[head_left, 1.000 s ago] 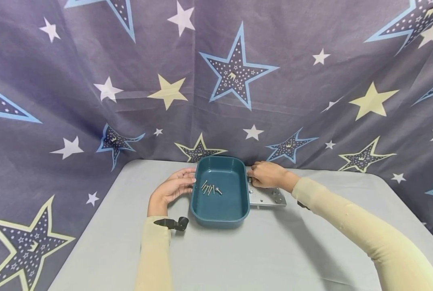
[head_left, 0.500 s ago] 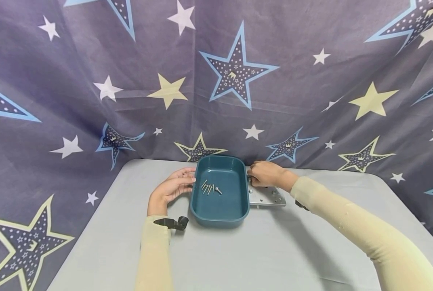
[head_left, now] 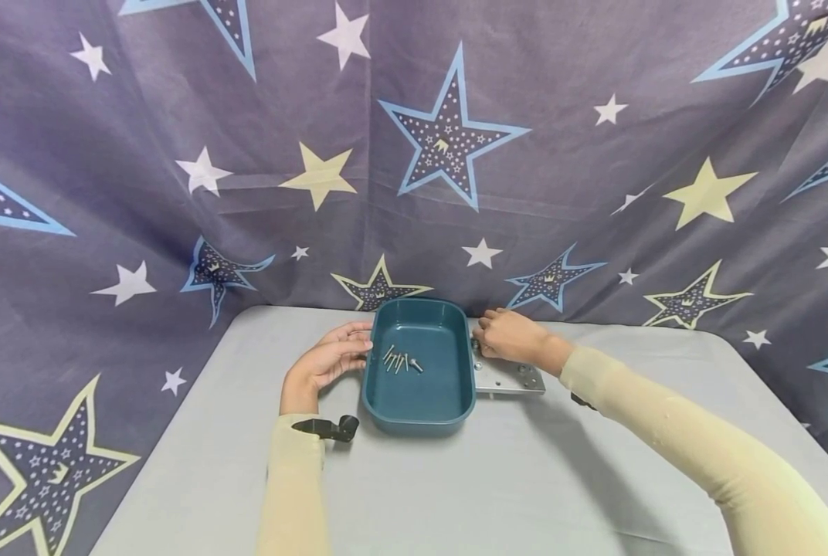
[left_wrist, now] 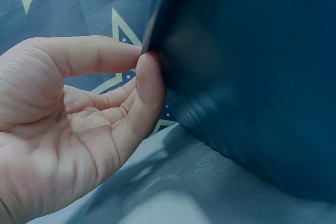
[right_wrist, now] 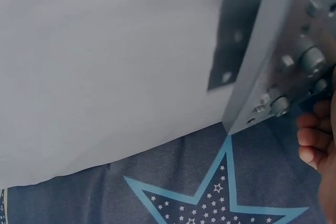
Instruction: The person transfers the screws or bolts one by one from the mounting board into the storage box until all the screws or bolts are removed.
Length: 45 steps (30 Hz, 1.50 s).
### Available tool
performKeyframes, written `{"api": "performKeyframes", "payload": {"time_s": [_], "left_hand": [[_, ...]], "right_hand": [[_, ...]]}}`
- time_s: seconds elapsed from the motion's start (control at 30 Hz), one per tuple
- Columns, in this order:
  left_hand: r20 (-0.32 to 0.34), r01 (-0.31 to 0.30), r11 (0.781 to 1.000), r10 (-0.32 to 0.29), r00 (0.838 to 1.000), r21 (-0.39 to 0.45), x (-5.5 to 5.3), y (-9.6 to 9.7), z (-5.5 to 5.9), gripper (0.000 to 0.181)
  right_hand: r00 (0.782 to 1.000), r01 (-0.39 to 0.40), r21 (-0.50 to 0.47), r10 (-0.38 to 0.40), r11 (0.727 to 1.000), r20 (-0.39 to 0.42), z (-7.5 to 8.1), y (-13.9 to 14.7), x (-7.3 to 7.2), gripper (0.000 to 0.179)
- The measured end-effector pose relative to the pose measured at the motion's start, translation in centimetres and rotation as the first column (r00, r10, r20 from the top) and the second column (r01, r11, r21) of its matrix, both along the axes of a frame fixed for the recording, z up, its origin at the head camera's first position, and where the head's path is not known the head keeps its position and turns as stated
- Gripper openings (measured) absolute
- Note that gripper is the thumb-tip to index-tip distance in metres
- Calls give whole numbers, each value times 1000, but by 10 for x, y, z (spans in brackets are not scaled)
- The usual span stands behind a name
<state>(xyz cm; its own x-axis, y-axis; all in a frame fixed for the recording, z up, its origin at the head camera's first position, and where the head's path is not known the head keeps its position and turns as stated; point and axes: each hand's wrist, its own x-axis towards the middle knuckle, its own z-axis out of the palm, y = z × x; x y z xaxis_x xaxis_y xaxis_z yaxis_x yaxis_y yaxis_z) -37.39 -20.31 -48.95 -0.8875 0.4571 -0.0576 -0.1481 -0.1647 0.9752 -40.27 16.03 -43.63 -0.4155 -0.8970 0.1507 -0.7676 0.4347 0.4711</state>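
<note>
My left hand (head_left: pixel 325 361) holds the left side of a deep blue-green tray (head_left: pixel 419 425); in the left wrist view its thumb and a finger pinch the rim. Several metal screws (head_left: pixel 398 361) lie loose on the tray's floor. Right of the tray is a silver metal plate (head_left: pixel 500 378) fitted with bolts, its left end hidden behind the tray. Over its far left part my right hand (head_left: pixel 514 336) has curled fingers at a bolt, with the fingertips mostly hidden. The right wrist view shows the raised bolt heads (right_wrist: pixel 313 60) and curled fingers (right_wrist: pixel 315 139) beside the plate.
A grey-white cloth covers the table (head_left: pixel 414 494). A purple star-patterned curtain (head_left: pixel 414 232) hangs right behind its far edge and along the sides. A black wrist camera mount (head_left: pixel 330 428) sits on the left sleeve near the tray.
The right hand's fingers have shifted slightly at the plate. The left hand, tray and loose screws keep their places; the head view has moved very slightly.
</note>
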Motion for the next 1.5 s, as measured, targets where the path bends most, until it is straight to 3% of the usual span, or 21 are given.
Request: {"api": "performKeyframes", "payload": {"time_s": [0.2, 0.43, 0.93, 1.2, 1.5], "left_hand": [[7, 0, 1000, 0, 1000, 3, 1, 1, 2, 55], [14, 1, 1000, -1, 1000, 3, -2, 0, 1, 56], [9, -3, 1000, 3, 1000, -10, -3, -7, 2, 54], [10, 6, 1000, -6, 1000, -2, 1, -5, -3, 56], [0, 13, 1000, -13, 1000, 10, 0, -1, -1, 56]], "right_hand": [[995, -9, 8, 9, 1000, -100, -5, 3, 3, 15], [990, 35, 56, -27, 998, -139, -5, 3, 4, 18], [989, 68, 97, -55, 993, -139, 0, -6, 5, 19], [989, 87, 175, -65, 981, -131, -4, -6, 4, 20], [984, 62, 128, -39, 990, -173, -7, 0, 2, 20]]}}
